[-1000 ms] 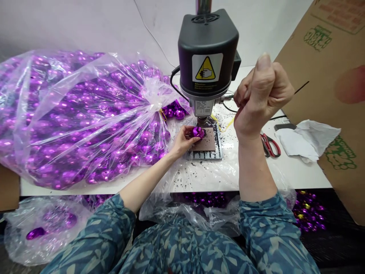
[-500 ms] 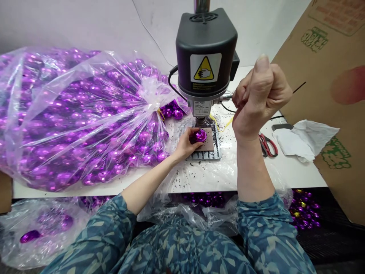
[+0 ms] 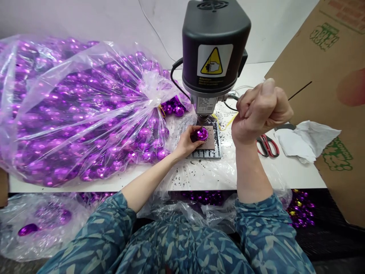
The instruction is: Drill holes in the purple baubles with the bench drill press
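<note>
Far L: big clear bag (image 3: 71, 114) stuffed w/ purple baubles, lying on table (image 3: 285, 171), knotted neck pointing R toward the drill. Second bag (image 3: 37, 224) lower L below the table edge, only a few pcs inside.

L hand (image 3: 185, 144): fingers pinched around one purple bauble (image 3: 202, 134), pressing it onto the brown pad (image 3: 211, 140) on the slotted base (image 3: 209, 154). Bauble sits directly under the spindle of the drill press (image 3: 215, 45), touching pad and fingertips. Black swarf is scattered on the plastic sheet in front of the base.

R hand (image 3: 261, 112): tight fist closed on the feed lever (image 3: 299, 90), thin rod end sticking out R of the knuckles.

Step, as I read it: drilling stroke, bauble seated, lever gripped. Can't tell if the bit is touching, since the drill head hides the tip. Next move calls for: steady hold so the slick pc doesn't spin, fingertips clear of the bit, smooth lever pull.

Orientation: bauble looks squat, wide axis lying flat along the pad approx L-R, top facing up at the spindle. Which end is the cap end I can't tell.

R side: red-handled scissors (image 3: 266, 144) flat on table, crumpled tissue (image 3: 305, 140) beside them, cardboard box (image 3: 327, 95) leaning at far R.
</note>
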Motion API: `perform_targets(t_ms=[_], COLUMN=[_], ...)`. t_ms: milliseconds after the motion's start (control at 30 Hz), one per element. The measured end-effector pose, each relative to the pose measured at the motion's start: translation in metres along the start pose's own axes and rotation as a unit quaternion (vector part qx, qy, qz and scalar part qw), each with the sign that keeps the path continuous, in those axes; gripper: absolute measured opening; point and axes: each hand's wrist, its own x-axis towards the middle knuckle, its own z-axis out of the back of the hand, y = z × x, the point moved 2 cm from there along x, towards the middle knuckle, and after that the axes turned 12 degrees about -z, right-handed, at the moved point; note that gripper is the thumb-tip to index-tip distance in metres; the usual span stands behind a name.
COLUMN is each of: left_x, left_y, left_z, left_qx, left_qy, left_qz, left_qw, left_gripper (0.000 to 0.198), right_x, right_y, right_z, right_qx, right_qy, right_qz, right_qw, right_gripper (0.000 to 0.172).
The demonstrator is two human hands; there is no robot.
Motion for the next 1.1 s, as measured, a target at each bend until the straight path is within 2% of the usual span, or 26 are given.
perform_targets(t_ms=[300,467,567,800,933,1100], left_x=[0.0,0.001,0.001,0.0,0.001,-0.005], left_y=[-0.007,-0.005,-0.004,-0.004,-0.003,-0.01], left_z=[-0.001,0.0,0.0,-0.001,-0.001,0.004], left_qx=[-0.031,-0.018,-0.007,-0.004,0.005,0.1], left_qy=[-0.011,-0.009,-0.009,-0.003,0.0,-0.006], left_qz=[0.039,0.026,0.017,0.013,0.008,-0.009], left_qw=[0.999,0.999,1.0,1.0,1.0,0.995], left_gripper=[0.051,0.05,0.049,0.05,0.049,0.05], right_x=[-0.007,-0.011,-0.012,-0.02,-0.016,0.017], right_y=[-0.016,-0.024,-0.026,-0.033,-0.023,0.003], right_z=[0.007,0.013,0.014,0.022,0.016,-0.009], right_qx=[0.026,0.005,0.0,0.039,0.021,-0.017], right_qy=[-0.029,-0.049,-0.036,0.01,0.009,0.032], right_qz=[0.063,0.069,0.075,0.165,0.123,0.026], right_qw=[0.997,0.996,0.997,0.986,0.992,0.999], right_gripper=[0.069,0.071,0.069,0.062,0.064,0.055])
